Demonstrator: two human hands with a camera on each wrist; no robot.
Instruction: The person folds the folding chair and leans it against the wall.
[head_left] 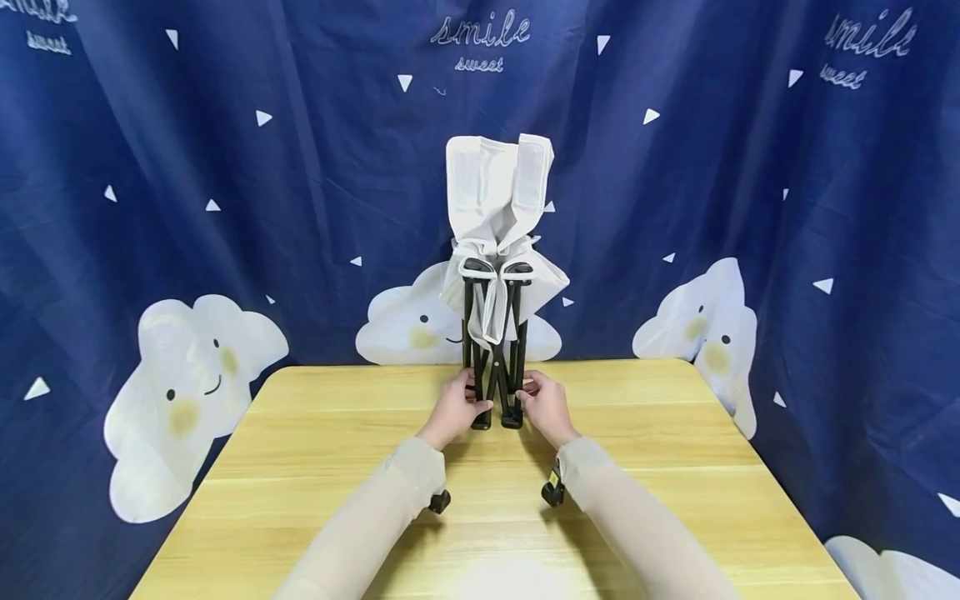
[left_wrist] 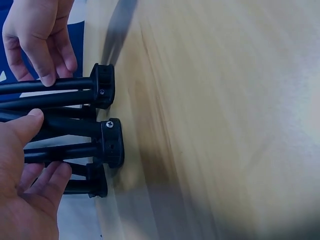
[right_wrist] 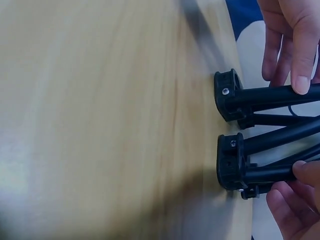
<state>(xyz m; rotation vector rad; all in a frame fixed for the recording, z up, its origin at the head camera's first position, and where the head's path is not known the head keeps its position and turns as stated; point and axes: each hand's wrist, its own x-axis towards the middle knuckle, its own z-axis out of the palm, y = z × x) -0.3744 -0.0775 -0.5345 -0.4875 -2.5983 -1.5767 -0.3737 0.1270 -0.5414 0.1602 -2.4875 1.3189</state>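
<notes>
A folded frame with crossed black legs (head_left: 497,364) stands upright at the table's far part, like a folding camp chair. White fabric (head_left: 483,179) bunches around its middle and rises above it. My left hand (head_left: 456,407) holds the lower legs on the left side, thumb in front and fingers behind. On the opposite side, my right hand (head_left: 546,408) pinches a leg low down, seen closer in the right wrist view, where its thumb and fingers (right_wrist: 300,200) lie about a black tube. Black plastic feet (left_wrist: 114,142) with screws end the legs near the tabletop.
The light wooden table (head_left: 315,458) has rounded far corners. Behind it hangs a dark blue curtain (head_left: 322,167) printed with clouds and small white triangles. Black devices (head_left: 552,490) are worn at both wrists.
</notes>
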